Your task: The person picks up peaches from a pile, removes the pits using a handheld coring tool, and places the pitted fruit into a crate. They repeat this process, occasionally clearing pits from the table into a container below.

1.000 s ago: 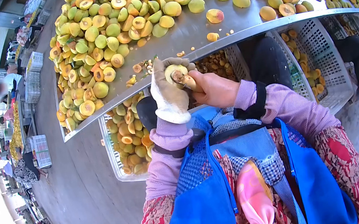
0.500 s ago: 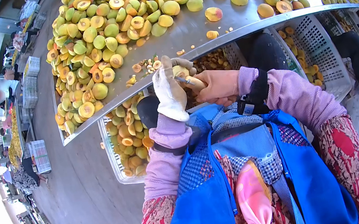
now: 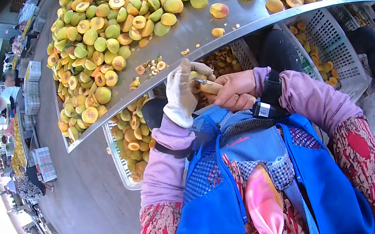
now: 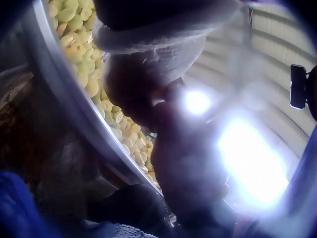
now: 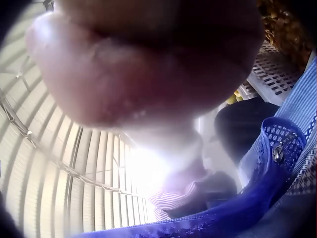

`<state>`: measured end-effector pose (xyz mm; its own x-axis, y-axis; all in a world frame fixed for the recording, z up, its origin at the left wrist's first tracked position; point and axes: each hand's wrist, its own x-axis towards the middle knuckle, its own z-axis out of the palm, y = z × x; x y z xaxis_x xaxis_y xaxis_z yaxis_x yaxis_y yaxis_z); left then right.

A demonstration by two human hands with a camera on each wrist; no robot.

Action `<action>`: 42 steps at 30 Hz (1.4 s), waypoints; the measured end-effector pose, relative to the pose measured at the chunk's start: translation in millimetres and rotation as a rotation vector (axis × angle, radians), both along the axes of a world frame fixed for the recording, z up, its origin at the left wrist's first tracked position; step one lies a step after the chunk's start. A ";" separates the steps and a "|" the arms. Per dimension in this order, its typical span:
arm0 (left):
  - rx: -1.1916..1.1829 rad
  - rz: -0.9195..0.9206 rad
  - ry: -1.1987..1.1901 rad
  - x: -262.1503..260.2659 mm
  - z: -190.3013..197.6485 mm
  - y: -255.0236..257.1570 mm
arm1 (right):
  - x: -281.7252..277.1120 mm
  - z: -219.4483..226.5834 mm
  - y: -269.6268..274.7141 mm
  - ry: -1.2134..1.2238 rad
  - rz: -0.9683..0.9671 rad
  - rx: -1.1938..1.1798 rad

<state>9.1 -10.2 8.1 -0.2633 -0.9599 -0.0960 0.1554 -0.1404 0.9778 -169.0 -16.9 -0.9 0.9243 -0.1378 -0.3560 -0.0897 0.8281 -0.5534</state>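
Observation:
My left hand (image 3: 179,91), in a white and tan work glove, holds a yellow-green peach half (image 3: 197,74) just past the table's front edge. The curled glove fingers partly cover the fruit. My bare right hand (image 3: 237,90) grips the light wooden handle of a pitting tool (image 3: 211,87). Its short metal tip points left, right at the peach half. In the left wrist view the gloved hand (image 4: 143,74) and the right hand (image 4: 188,153) are close together and dark against glare. A blurred right hand (image 5: 143,84) fills the upper right wrist view.
Cut peaches (image 3: 103,36) are heaped on the metal table (image 3: 183,35), with pits and scraps (image 3: 154,65) near its raised edge. Below stand a crate of peaches (image 3: 127,147), a crate of brown scraps (image 3: 222,60) and a white crate (image 3: 329,39). Other people work at left.
The peach half's brown centre, facing up earlier, no longer shows. The tool's tip has come out of the fruit into view, and the right hand has turned and shifted slightly right.

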 end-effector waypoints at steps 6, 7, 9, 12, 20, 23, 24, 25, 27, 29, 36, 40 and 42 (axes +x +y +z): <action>0.262 0.101 0.497 -20.6 -10.0 -6.3 | -9.6 -9.8 -0.7 -0.129 -0.019 0.058; 0.261 0.106 0.498 -21.5 -14.1 -7.6 | -10.8 -8.7 2.1 -0.126 -0.023 0.050; 0.394 0.162 0.808 -21.9 -20.5 -13.0 | -10.2 -16.1 3.6 -0.201 -0.031 0.090; 0.344 0.301 0.743 -2.1 -25.5 -13.9 | -9.9 -26.4 3.5 -0.224 -0.152 0.001; -0.246 0.593 -1.700 162.6 -25.1 11.6 | 12.8 -136.8 4.0 0.724 0.066 -1.223; -0.194 0.502 -1.797 201.1 -15.6 -27.4 | 16.7 -134.0 3.6 0.715 -0.076 -1.210; -0.270 0.472 -1.745 202.9 -14.5 -48.7 | 18.6 -134.9 2.7 0.735 -0.094 -1.211; -0.345 0.440 -1.689 204.7 -15.5 -72.1 | 19.9 -136.1 2.8 0.759 -0.113 -1.212; -0.465 0.311 -1.771 208.9 -24.9 -124.7 | 19.1 -145.8 5.1 0.745 -0.132 -1.271; -0.655 0.176 -1.837 213.2 -45.9 -161.8 | 17.1 -139.5 3.9 0.788 -0.094 -1.261; -0.256 0.052 -1.986 184.0 -42.4 -172.7 | 18.6 -117.4 -1.7 0.758 -0.249 -1.158; -0.249 0.225 -1.594 164.6 -42.5 -146.7 | 30.3 -65.2 -4.5 0.596 -0.260 -0.862; 0.066 0.342 -0.716 156.5 -40.1 -134.5 | 34.1 -47.7 -2.2 0.522 -0.309 -0.810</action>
